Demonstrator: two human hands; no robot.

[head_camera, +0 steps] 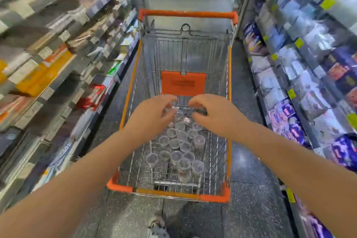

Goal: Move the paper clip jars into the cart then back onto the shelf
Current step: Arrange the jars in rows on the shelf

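Head view: I hold both hands over the cart (229, 75), close together but apart. My left hand (152, 116) has its fingers curled with something clear between them; I cannot tell if it grips. My right hand (216, 116) curls too, its grip unclear. The jars (174, 143) stand bunched on the cart's wire floor, under the hands. Shelves (58, 75) flank the aisle.
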